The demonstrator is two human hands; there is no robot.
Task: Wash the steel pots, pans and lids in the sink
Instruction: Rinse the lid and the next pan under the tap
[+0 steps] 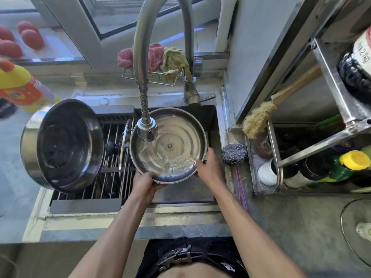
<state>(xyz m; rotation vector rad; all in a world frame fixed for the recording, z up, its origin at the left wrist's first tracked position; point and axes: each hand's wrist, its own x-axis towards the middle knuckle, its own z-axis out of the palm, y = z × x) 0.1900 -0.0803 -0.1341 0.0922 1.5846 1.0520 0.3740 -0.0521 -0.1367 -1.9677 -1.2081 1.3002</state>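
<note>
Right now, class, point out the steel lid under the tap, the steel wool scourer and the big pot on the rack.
steel lid [176, 125]: head view, bare inner surface.
steel wool scourer [234, 153]: head view, its middle.
big pot [66, 145]: head view, dark inside.

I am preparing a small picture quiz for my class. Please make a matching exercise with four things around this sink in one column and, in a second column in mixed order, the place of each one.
Things:
1. steel lid
2. large steel pot
3. steel wool ball
4. cloths

Places:
A. in the wire basket behind the faucet
B. on the counter to the right of the sink
C. tilted on the drying rack at the left
D. held in both hands under the running water

Pairs: 1-D, 2-C, 3-B, 4-A
</note>
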